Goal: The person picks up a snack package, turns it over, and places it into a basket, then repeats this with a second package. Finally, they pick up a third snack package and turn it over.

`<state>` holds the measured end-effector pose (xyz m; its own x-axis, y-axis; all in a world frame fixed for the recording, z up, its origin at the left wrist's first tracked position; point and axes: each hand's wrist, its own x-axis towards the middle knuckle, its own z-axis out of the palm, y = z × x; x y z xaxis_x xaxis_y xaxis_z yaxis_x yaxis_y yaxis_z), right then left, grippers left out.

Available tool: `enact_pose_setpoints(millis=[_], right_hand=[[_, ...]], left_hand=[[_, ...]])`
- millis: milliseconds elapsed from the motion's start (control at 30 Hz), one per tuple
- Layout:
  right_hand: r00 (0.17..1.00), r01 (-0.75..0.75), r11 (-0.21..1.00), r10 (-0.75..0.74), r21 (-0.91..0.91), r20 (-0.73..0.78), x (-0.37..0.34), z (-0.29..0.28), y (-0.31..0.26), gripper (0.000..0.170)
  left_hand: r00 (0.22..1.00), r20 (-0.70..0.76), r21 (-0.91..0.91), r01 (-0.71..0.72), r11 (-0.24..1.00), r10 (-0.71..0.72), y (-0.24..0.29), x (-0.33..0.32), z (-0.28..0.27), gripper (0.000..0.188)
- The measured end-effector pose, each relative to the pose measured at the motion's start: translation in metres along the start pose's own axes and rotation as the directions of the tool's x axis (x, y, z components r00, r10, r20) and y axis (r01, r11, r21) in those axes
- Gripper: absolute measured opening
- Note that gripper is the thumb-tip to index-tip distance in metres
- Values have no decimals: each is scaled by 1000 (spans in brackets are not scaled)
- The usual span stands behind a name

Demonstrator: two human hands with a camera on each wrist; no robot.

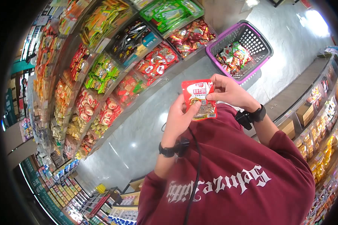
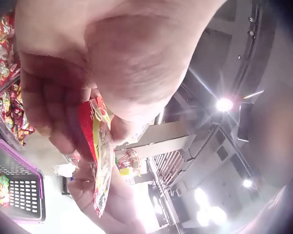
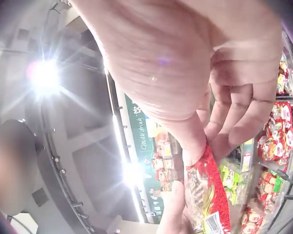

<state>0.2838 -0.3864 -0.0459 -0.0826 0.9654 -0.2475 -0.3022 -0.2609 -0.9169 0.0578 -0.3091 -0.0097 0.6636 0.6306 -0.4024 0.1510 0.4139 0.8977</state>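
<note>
A small red and white snack packet (image 1: 199,93) with a see-through lower part is held up in front of the body. My left hand (image 1: 181,115) grips its left side, thumb across the front and fingers behind. At the packet's upper right edge, my right hand (image 1: 233,93) pinches it between thumb and fingers. Seen edge-on in the left wrist view, the packet (image 2: 101,161) is thin, with the right hand (image 2: 105,200) on its far side. The right wrist view shows the right thumb pressed on the red edge of the packet (image 3: 205,195).
A grey shopping basket (image 1: 264,48) with a purple rim stands on the floor ahead, holding several snack packets (image 1: 233,58). Tiered bins of bagged snacks (image 1: 157,62) line the left. More shelves of packaged goods (image 1: 319,150) run along the right. A dark cable (image 1: 198,157) hangs down the shirt.
</note>
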Motion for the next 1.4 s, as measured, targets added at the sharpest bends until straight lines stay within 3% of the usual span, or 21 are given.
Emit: enact_pose_setpoints(millis=[233,433,667,1033,1133,1233,1333,1400], right_hand=[[997,-60,989,53,-135,-56,31,92,14,27],[988,-149,970,140,-194,-61,61,181,29,25],[976,-213,923,216,-319,-27,100,246,25,22],[956,-196,934,250,-299,154,190,260,30,15],[930,-213,951,267,-225,251,230,251,31,14],[903,-215,948,285,-235,322,270,244,21,13],[899,-166,958,245,-236,362,305,240,2,13],[901,-136,955,230,-265,367,326,233,-8,13]], left_hand=[[1000,-24,57,-8,998,10,-20,-48,-87,33],[999,-27,-91,-31,995,29,-39,-101,-164,37],[988,-111,-172,-122,978,104,-59,-139,-224,37],[953,-301,-273,-111,956,25,-51,-133,-261,36],[931,-365,-149,-82,985,23,-35,-118,-274,35],[871,-466,-74,138,988,-156,1,-100,-284,34],[849,-528,-45,6,999,-29,9,-74,-293,34],[836,-549,-36,-2,999,-19,17,-55,-299,34]])
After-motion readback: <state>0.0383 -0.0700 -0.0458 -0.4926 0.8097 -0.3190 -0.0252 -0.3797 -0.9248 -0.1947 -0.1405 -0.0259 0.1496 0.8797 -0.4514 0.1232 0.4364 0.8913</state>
